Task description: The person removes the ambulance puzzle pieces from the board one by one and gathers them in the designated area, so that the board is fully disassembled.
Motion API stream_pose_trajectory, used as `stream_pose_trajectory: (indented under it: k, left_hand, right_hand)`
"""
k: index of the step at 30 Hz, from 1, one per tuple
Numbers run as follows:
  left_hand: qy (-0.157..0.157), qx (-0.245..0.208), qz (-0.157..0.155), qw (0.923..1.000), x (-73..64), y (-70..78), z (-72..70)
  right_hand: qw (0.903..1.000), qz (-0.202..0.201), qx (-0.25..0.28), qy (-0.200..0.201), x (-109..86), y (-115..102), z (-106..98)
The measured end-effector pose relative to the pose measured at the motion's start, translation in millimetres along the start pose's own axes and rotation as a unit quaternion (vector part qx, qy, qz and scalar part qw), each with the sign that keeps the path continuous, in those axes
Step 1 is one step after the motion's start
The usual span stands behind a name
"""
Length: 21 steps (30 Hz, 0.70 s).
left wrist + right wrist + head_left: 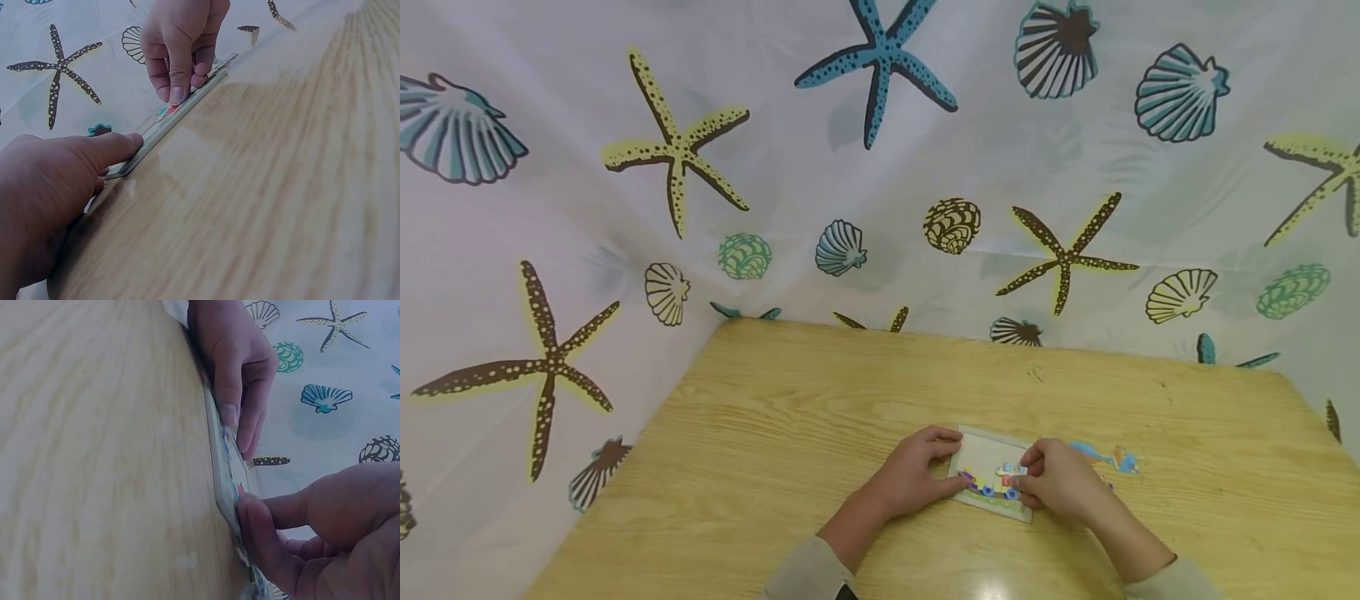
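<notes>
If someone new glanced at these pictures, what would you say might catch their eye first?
Probably the large blue starfish printed high on the pale backdrop in the head view. Next comes the small picture board on the wooden table, with the left hand at its left side and the right hand at its right.

The framed board [988, 450] has a pale cream field inside a greyish-white rim. Along the board's near side runs a printed band [988, 500] of green, with blue, purple and yellow above it; the piece [1006, 481] at its right side shows red. To the board's right, loose pieces [1125, 461] are bright blue and orange. Beneath it, the tabletop [775, 425] is honey-yellow with streaked wood grain. Beyond it, the whitish curtain [790, 175] carries dotted starfish [883, 54] in blue, yellow and brown, and ribbed shells [841, 248] in teal, brown and yellow.
</notes>
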<state>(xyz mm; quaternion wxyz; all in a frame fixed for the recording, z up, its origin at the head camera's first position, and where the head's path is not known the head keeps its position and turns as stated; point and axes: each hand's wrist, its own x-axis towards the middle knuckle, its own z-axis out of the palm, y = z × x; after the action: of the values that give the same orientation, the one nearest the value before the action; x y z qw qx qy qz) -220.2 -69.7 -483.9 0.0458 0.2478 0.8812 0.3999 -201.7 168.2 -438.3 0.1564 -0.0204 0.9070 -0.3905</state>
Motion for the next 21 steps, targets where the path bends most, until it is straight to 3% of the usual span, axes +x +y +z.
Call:
stream_pose_trajectory:
  k: [7, 11, 16, 21]
  left_hand:
    - [0.001, -0.002, 0.003, 1.0000, -0.3, -1.6, 1.6]
    - [-0.001, -0.003, 0.006, 1.0000, -2.1, -2.0, 1.6]
    - [0.001, 0.008, 0.010, 0.9999, -1.6, -1.6, 0.2]
    - [-0.003, 0.014, 0.003, 0.9999, -1.5, -1.0, -0.2]
  right_hand:
    - [0.9999, 0.004, 0.012, 0.009, -0.6, 0, 1]
    - [0.9985, -0.001, 0.055, 0.007, -3.7, 0, 1]
    - [0.9887, -0.010, 0.146, -0.033, -3.2, 4, -6]
    - [0.9748, -0.038, 0.203, -0.084, -3.6, 15, -18]
